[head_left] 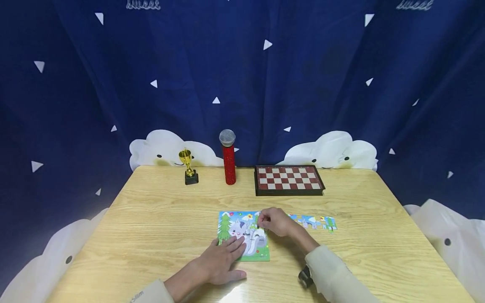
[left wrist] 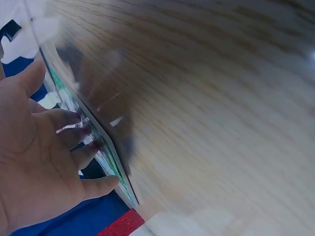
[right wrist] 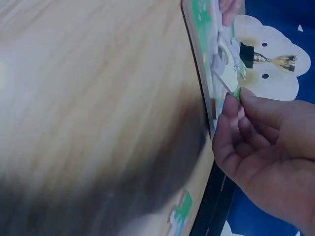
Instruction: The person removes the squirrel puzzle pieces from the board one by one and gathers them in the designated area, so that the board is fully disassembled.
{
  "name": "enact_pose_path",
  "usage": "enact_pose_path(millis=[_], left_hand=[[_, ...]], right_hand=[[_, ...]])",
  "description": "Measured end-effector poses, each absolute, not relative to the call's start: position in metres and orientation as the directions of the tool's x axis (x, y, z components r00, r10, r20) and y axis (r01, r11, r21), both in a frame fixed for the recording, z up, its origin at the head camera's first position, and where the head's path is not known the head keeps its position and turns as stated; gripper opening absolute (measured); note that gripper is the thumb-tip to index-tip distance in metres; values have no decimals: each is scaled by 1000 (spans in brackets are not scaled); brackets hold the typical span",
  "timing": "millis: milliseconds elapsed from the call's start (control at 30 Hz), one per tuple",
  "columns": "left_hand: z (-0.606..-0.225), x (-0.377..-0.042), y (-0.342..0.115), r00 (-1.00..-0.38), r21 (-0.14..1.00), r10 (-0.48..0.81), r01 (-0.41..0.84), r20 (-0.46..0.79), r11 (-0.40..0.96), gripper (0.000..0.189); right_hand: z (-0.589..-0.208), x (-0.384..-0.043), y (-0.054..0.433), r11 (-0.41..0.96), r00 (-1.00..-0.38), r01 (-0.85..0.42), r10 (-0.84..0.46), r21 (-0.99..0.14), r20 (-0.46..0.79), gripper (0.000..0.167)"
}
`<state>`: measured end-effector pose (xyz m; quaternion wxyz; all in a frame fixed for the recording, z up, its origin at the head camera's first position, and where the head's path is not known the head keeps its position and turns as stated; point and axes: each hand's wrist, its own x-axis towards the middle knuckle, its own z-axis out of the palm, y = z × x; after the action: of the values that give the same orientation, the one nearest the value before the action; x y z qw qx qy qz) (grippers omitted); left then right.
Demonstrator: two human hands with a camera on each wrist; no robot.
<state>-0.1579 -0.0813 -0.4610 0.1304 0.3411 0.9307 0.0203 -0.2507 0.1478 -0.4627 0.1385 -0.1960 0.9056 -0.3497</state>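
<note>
A jigsaw puzzle with a grey-and-white cartoon animal, green trees and blue sky lies flat on the table. My left hand rests on its lower left part, fingers spread and fairly straight, thumb off the board. At the puzzle's upper right edge my right hand has its fingers bent. In the right wrist view the thumb and forefinger pinch a small puzzle piece with green on it, tilted at the board. Its outline is mostly hidden by the fingers.
Several loose puzzle pieces lie in a row right of the puzzle. Along the table's back stand a gold trophy, a red microphone and a checkered board in a black frame. A dark blue curtain hangs behind.
</note>
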Motion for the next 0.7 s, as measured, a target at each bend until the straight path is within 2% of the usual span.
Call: enact_pose_path(millis=[167, 467, 700], left_hand=[[-460, -159, -82, -731, 123, 643, 634, -228, 764, 74], [-461, -160, -80, -730, 133, 646, 634, -222, 762, 75], [-462, -159, -80, -735, 153, 639, 621, -226, 769, 76]], right_hand=[[-457, -252, 165, 656, -881, -234, -455, -718, -129, 13], [-441, -243, 212, 708, -914, -176, -376, -684, -154, 11], [-437, -234, 252, 712, -923, -196, -367, -674, -120, 11]])
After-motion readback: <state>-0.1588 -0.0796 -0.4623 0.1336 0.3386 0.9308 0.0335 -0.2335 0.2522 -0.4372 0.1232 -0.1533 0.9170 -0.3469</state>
